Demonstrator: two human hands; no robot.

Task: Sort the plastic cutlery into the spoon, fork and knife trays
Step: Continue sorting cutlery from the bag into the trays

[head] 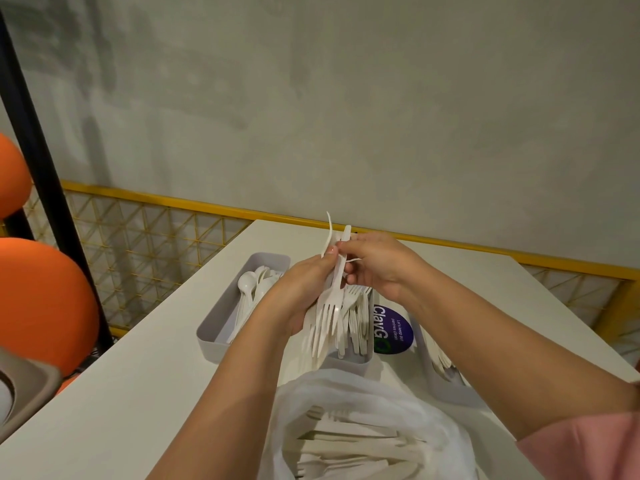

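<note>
A bundle of white plastic forks (325, 317) is held above the middle tray, tines pointing down toward the camera. The exact number in the bundle cannot be counted; the pieces overlap. The left hand (298, 296) is clenched around the bundle from the left side. The right hand (374, 265) pinches the upper handle ends between thumb and fingers; one thin curved piece sticks up above the fingers, and its type is hard to make out.

Three grey trays stand on the white table (138, 393). The left tray (214, 334) contains white spoons (247, 289); their count is unclear because the left hand covers part of the tray. The middle tray (356, 360) contains forks lying with tines away from the camera, largely hidden behind the held bundle. The right tray (446, 389) is mostly covered by the right forearm; only a few white pieces show, and their type cannot be told.

A clear plastic bag (363, 427) lies nearest the camera, cut off by the lower frame edge. It holds more white cutlery, blurred through the film. A round purple sticker (394, 330) lies on the table between the middle and right trays.
</note>
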